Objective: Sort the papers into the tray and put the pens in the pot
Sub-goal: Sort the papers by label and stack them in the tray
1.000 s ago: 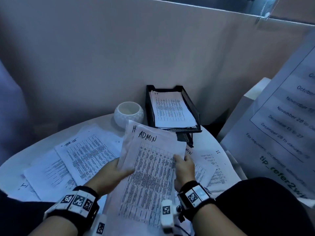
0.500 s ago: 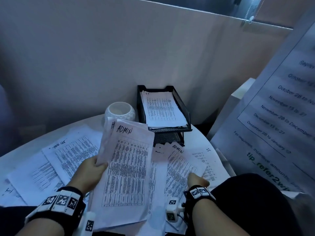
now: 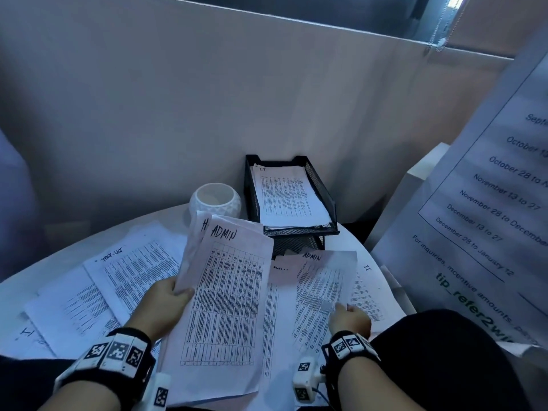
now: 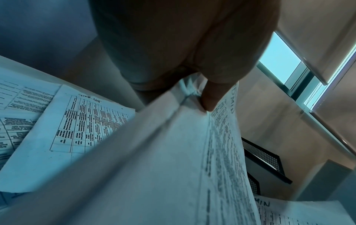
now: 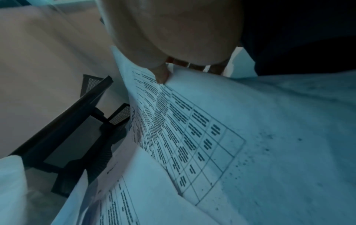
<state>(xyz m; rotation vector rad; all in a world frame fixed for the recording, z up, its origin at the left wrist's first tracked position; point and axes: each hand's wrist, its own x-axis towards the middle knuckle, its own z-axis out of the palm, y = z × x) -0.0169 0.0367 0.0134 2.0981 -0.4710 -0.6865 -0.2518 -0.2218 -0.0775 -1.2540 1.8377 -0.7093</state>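
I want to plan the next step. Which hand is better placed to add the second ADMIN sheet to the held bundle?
Right. The right hand already pinches the lower edge of the loose ADMIN sheet lying on the table. The left hand is busy: its grip holds the ADMIN bundle raised.

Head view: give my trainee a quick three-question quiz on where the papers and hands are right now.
1. True or false: the top tray already holds paper.
2. What word heads the sheet in the left hand?
3. The right hand is: A) in the pot, B) pinching a second sheet marked ADMIN, C) idle in the lap.

Key: 1 true; 2 ADMIN; 3 B.
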